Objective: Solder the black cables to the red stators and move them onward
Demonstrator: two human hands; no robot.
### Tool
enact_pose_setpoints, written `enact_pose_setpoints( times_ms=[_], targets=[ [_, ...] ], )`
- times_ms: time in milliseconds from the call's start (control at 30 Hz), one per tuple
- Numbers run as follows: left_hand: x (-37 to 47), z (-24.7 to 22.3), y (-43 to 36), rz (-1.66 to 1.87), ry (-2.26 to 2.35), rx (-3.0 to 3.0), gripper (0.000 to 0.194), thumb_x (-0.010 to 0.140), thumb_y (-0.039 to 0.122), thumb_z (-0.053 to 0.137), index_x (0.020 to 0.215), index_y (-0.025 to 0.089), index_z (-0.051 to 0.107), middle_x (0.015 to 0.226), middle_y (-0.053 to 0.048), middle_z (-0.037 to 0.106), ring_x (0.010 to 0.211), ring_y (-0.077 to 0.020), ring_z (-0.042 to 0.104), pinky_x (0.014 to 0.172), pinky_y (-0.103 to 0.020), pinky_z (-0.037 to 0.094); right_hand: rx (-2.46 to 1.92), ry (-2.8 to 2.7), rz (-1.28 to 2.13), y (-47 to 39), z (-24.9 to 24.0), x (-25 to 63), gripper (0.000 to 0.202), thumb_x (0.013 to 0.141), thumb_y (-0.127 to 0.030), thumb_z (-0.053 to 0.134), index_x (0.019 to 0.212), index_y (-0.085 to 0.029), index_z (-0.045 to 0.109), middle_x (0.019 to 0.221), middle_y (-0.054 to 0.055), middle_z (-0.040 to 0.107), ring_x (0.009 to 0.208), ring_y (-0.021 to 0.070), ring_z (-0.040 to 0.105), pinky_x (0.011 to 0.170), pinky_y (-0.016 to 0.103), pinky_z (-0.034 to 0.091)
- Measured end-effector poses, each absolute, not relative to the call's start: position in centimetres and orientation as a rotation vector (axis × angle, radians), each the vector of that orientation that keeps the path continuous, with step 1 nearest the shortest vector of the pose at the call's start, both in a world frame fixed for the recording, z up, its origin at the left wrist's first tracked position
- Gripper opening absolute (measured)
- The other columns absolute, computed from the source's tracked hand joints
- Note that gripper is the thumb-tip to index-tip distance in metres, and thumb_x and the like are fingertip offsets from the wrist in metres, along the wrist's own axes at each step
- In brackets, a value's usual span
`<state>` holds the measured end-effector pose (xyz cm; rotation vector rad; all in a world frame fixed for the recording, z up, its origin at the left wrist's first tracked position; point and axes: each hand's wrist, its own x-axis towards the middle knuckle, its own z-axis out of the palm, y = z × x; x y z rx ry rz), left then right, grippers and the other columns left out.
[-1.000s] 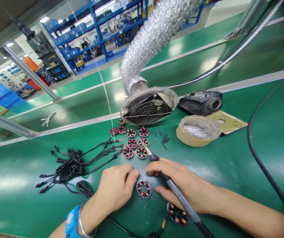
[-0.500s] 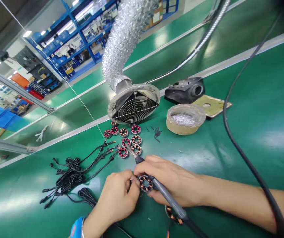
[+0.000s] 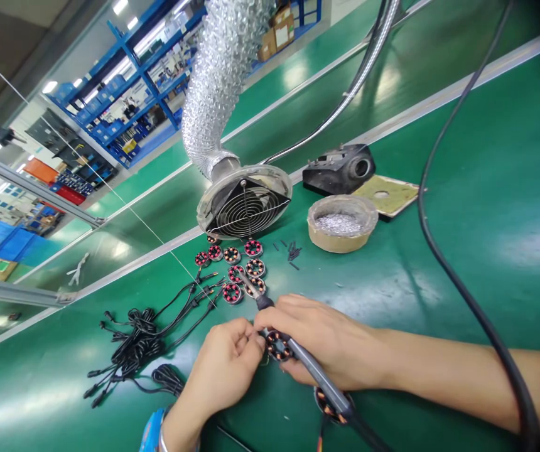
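A worker's left hand [image 3: 225, 364] and right hand [image 3: 319, 342] are meeting over the green table [image 3: 415, 295], both pinching a small copper-wound stator ring [image 3: 277, 345] held just above it, the right grip also closing around a soldering iron [image 3: 317, 376] whose tip is pointing away. Another ring [image 3: 331, 408] is lying under the right wrist. Beyond, a cluster of similar rings [image 3: 237, 267] and black leads [image 3: 142, 339] are waiting before a fume extractor fan [image 3: 244, 201] and a solder-filled pot [image 3: 342, 223]
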<state>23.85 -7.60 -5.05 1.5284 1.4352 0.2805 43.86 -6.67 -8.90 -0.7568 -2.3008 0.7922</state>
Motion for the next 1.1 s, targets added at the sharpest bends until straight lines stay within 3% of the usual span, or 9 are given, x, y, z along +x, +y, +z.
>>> enact_pose_setpoints(
  times_ms=[133, 333, 467, 600, 733, 933, 1100],
  targets=[
    [23.3, -4.8, -6.5, 0.432, 1.375, 1.328, 0.037, 0.081, 0.053, 0.057, 0.068, 0.020, 0.046, 0.053, 0.010, 0.027, 0.049, -0.0082, 0.020, 0.047, -0.023, 0.016, -0.740, -2.260, 0.781, -6.4, -9.1, 44.2, 0.048, 0.067, -0.007, 0.064, 0.113, -0.015, 0.054, 0.085, 0.004, 0.060, 0.077, 0.0197, 0.054, 0.070, 0.030, 0.043],
    [23.6, -4.5, -7.4, 0.203, 1.383, 1.450, 0.034, 0.079, 0.047, 0.066, 0.072, 0.016, 0.058, 0.053, 0.008, 0.032, 0.050, -0.0077, 0.023, 0.047, -0.023, 0.016, -0.755, -2.207, 0.811, -6.2, -9.0, 44.2, 0.042, 0.067, -0.005, 0.061, 0.107, -0.017, 0.052, 0.083, 0.003, 0.060, 0.074, 0.0174, 0.054, 0.067, 0.027, 0.043],
    [24.3, -4.6, -7.5, 0.336, 1.262, 1.231, 0.045, 0.071, 0.057, 0.070, 0.066, 0.015, 0.055, 0.053, 0.007, 0.039, 0.047, -0.0057, 0.025, 0.045, -0.022, 0.016, -0.769, -2.184, 0.826, -6.3, -8.9, 44.3, 0.041, 0.068, -0.005, 0.062, 0.106, -0.017, 0.051, 0.083, 0.003, 0.060, 0.073, 0.0172, 0.054, 0.067, 0.028, 0.043],
    [23.8, -4.3, -6.9, 0.435, 1.223, 0.996, 0.049, 0.063, 0.062, 0.074, 0.064, 0.017, 0.053, 0.040, 0.013, 0.024, 0.037, -0.0038, 0.012, 0.040, -0.023, 0.007, -0.786, -2.180, 0.807, -6.2, -8.8, 44.6, 0.043, 0.069, -0.006, 0.065, 0.109, -0.016, 0.051, 0.086, 0.004, 0.061, 0.075, 0.0179, 0.054, 0.067, 0.028, 0.045],
    [23.3, -4.0, -7.4, 0.335, 1.314, 1.262, 0.047, 0.070, 0.058, 0.072, 0.061, 0.015, 0.055, 0.045, 0.009, 0.033, 0.043, -0.0050, 0.020, 0.043, -0.023, 0.012, -0.791, -2.164, 0.749, -6.2, -9.0, 44.5, 0.046, 0.068, -0.006, 0.067, 0.110, -0.016, 0.051, 0.086, 0.005, 0.061, 0.076, 0.0191, 0.056, 0.068, 0.029, 0.047],
    [24.6, -4.8, -9.1, 0.200, 1.448, 1.412, 0.034, 0.078, 0.048, 0.066, 0.071, 0.015, 0.064, 0.046, 0.010, 0.027, 0.045, -0.0066, 0.018, 0.044, -0.025, 0.010, -0.762, -2.109, 0.626, -6.6, -9.7, 43.9, 0.045, 0.071, -0.007, 0.061, 0.112, -0.020, 0.050, 0.087, 0.005, 0.062, 0.077, 0.0210, 0.059, 0.065, 0.031, 0.050],
    [23.7, -4.6, -8.1, 0.363, 1.270, 1.173, 0.048, 0.065, 0.061, 0.073, 0.067, 0.015, 0.058, 0.050, 0.007, 0.040, 0.047, -0.0068, 0.026, 0.046, -0.024, 0.018, -0.756, -2.115, 0.632, -6.7, -10.0, 44.0, 0.043, 0.074, -0.006, 0.055, 0.112, -0.024, 0.050, 0.084, 0.003, 0.062, 0.072, 0.0193, 0.061, 0.061, 0.030, 0.052]
  ],
)
